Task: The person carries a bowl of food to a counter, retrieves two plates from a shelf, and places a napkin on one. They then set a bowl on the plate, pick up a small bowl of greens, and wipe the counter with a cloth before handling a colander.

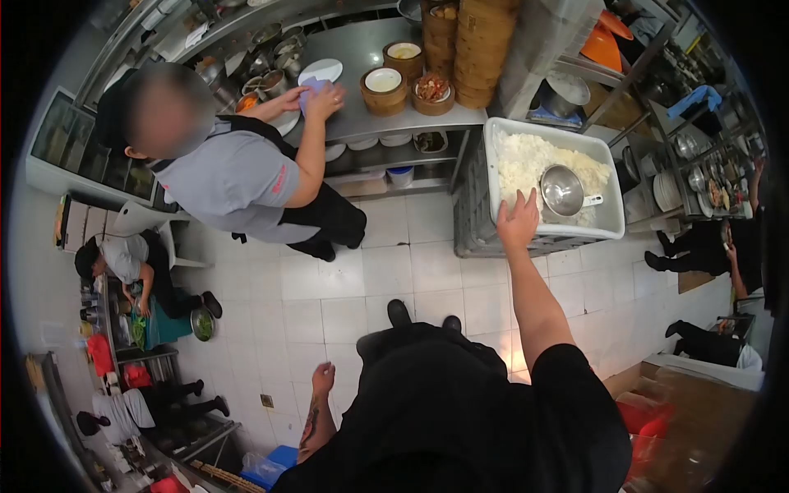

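The right hand (518, 220) is at the near edge of a white tub (616, 223), right of centre in the upper half of the frame. Its fingers are spread and point up toward the top of the frame, reaching over the rim; whether the fingertips touch what is inside cannot be told. The tub holds a heap of pale, crumbly food (530, 156), and a round metal bowl (562, 190) rests on it, just right of the fingertips and apart from them. A short handle (592, 200) shows at the bowl's right side. The tub sits on top of a grey crate (472, 234).

The left hand (323, 379) hangs low over the tiled floor (386, 271), left of centre in the lower half of the frame, well apart from the tub. Its fingers look partly curled, but whether they pinch anything cannot be told.

In the upper left, a co-worker in a grey shirt (238, 185) stands at a steel counter (362, 45), both hands around a purple cloth-like thing (315, 92) beside a white plate (320, 71). Small bamboo steamers (384, 103) and a tall steamer stack (485, 49) stand farther right on the counter, at the top of the frame.
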A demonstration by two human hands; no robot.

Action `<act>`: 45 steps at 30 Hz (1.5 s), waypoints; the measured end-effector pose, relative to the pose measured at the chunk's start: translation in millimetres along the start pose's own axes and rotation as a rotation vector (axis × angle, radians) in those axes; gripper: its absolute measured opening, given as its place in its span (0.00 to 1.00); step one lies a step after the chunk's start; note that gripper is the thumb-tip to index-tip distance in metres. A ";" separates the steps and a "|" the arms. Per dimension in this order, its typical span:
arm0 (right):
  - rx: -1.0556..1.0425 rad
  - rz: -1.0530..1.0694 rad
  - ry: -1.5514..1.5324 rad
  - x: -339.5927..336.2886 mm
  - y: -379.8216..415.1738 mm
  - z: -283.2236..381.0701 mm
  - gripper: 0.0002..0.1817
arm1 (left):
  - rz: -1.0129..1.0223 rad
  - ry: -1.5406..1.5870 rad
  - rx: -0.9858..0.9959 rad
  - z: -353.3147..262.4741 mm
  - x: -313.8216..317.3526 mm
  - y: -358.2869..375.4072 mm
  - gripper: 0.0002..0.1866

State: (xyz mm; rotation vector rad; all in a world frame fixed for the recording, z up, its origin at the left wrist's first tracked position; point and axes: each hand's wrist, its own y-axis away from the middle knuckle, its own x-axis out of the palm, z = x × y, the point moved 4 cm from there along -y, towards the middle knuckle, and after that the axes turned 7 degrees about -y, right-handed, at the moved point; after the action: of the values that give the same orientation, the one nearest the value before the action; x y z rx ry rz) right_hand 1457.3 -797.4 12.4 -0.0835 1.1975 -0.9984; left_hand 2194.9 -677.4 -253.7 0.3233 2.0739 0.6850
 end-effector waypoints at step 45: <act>-0.196 0.050 -0.439 -17.2 16.1 57.7 0.19 | 0.018 -0.230 0.071 -122.2 24.1 33.0 0.29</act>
State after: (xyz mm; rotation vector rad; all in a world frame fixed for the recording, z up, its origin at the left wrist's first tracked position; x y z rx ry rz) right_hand 1513.0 -801.1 40.2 -0.4051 0.8838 -0.7650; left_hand 2079.3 -681.8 -197.0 0.4401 1.8804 0.5582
